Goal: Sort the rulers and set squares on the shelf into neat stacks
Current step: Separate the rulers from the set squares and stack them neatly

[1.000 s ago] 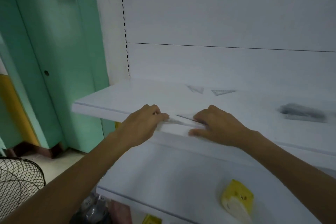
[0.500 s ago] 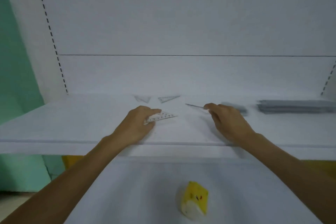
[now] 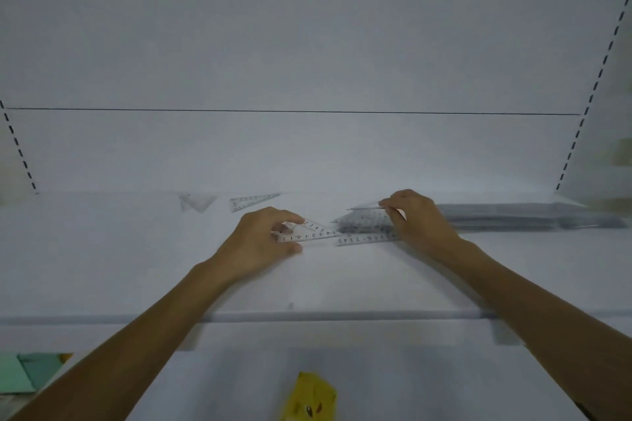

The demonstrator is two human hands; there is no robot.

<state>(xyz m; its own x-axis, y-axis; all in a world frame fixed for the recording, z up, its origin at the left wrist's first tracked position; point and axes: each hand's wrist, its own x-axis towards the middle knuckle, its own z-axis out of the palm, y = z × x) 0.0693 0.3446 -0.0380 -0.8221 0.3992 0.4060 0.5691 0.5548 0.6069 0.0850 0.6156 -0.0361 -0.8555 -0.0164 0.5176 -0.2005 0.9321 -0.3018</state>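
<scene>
On the white shelf [image 3: 102, 267], my left hand [image 3: 263, 239] pinches a clear set square [image 3: 313, 233] with printed numbers, its point aimed right. My right hand [image 3: 419, 219] holds another clear set square [image 3: 366, 206] by its edge, raised above a small pile of set squares [image 3: 364, 232] lying on the shelf. Two loose set squares lie at the back: a blurred one [image 3: 196, 202] and a narrow one [image 3: 251, 202]. A long stack of clear rulers [image 3: 513, 215] lies to the right of my right hand.
The shelf's front edge [image 3: 307, 316] runs across below my forearms. A lower shelf [image 3: 376, 379] carries a yellow item [image 3: 313, 398]. Slotted uprights [image 3: 588, 99] frame the white back panel at both sides. Something green [image 3: 24, 374] shows at bottom left.
The view has swung right and closer. My right hand carried its set square rightward to the pile beside the rulers. My left hand kept hold of its set square and moved it right too.
</scene>
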